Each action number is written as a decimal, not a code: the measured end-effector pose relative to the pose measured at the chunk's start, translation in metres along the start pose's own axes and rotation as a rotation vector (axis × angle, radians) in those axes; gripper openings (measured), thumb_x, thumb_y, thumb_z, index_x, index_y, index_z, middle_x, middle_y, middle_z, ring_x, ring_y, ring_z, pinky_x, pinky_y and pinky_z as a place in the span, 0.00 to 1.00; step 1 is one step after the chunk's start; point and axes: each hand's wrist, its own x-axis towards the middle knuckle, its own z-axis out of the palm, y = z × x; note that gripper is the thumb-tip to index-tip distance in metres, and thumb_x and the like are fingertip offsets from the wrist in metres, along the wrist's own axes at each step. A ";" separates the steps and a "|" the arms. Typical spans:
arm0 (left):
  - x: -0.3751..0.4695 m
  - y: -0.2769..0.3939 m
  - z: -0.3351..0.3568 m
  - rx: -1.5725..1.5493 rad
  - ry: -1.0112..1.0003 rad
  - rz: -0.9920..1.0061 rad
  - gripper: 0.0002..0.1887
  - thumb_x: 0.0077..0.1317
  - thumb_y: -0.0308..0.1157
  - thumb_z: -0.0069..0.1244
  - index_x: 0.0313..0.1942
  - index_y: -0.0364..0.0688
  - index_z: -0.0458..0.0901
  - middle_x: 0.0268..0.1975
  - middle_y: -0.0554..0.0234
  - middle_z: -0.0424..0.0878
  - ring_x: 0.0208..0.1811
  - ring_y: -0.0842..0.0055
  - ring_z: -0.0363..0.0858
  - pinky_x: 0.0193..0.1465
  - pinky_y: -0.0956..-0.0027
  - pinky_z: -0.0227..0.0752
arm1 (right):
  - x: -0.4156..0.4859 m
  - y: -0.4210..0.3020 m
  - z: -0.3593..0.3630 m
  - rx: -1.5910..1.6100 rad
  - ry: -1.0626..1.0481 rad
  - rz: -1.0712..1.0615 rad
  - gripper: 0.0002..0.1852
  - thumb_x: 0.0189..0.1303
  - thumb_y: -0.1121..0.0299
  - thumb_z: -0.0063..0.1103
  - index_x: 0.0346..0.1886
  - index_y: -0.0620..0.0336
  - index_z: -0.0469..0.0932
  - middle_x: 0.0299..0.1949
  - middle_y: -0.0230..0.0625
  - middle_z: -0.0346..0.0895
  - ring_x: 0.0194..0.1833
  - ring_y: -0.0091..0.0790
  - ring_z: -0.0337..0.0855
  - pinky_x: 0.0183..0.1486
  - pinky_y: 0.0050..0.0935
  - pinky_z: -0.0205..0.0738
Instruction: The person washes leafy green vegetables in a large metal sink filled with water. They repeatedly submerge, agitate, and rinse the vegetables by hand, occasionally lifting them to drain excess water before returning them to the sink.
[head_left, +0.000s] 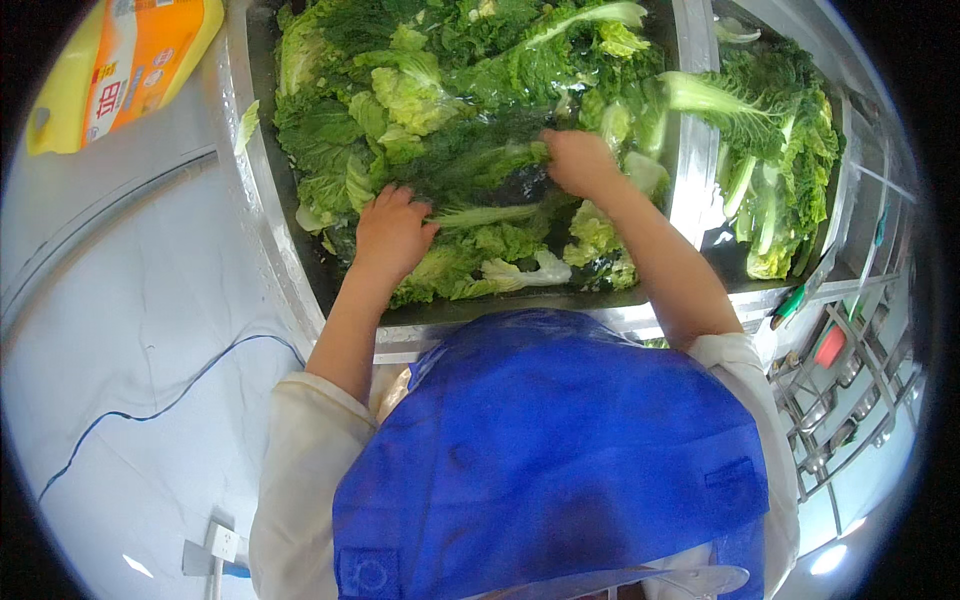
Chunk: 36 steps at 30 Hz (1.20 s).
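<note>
Leafy green cabbage leaves (405, 97) fill a metal sink basin (259, 172) with water in front of me. My left hand (394, 229) lies on leaves near the left front of the basin, fingers partly in the greens; whether it grips any is unclear. My right hand (581, 161) is to the right and farther back, its fingers closed at the end of a long green leaf (502, 159) in the water. A pale leaf piece (525, 274) floats nearer the front rim.
Right of the metal divider (694, 172), a second basin holds more leaves (780, 172); one stalk (705, 97) lies across the divider. A green-handled knife (791, 301) rests at the right front edge. A yellow-orange package (142, 67) is at the upper left. Racks with metal utensils (847, 405) are at right.
</note>
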 end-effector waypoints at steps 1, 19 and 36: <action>-0.001 0.001 -0.002 0.021 0.014 -0.005 0.14 0.54 0.40 0.54 0.39 0.46 0.83 0.54 0.55 0.72 0.57 0.58 0.67 0.57 0.58 0.62 | -0.007 0.001 -0.011 0.086 0.026 -0.041 0.23 0.46 0.73 0.61 0.50 0.60 0.72 0.38 0.45 0.79 0.37 0.45 0.81 0.38 0.40 0.73; 0.088 0.093 -0.035 -1.468 -0.104 -0.537 0.26 0.59 0.37 0.54 0.54 0.33 0.67 0.52 0.47 0.72 0.48 0.68 0.72 0.47 0.62 0.63 | -0.018 0.018 0.073 0.538 -0.102 0.468 0.17 0.54 0.65 0.62 0.42 0.68 0.76 0.34 0.35 0.79 0.30 0.29 0.77 0.31 0.28 0.72; 0.098 0.068 -0.011 -1.764 -0.090 -0.587 0.37 0.58 0.34 0.54 0.63 0.34 0.51 0.60 0.44 0.63 0.60 0.59 0.64 0.59 0.54 0.60 | -0.058 -0.034 0.003 0.250 0.139 0.116 0.35 0.46 0.48 0.65 0.46 0.73 0.71 0.40 0.53 0.75 0.44 0.47 0.76 0.46 0.35 0.70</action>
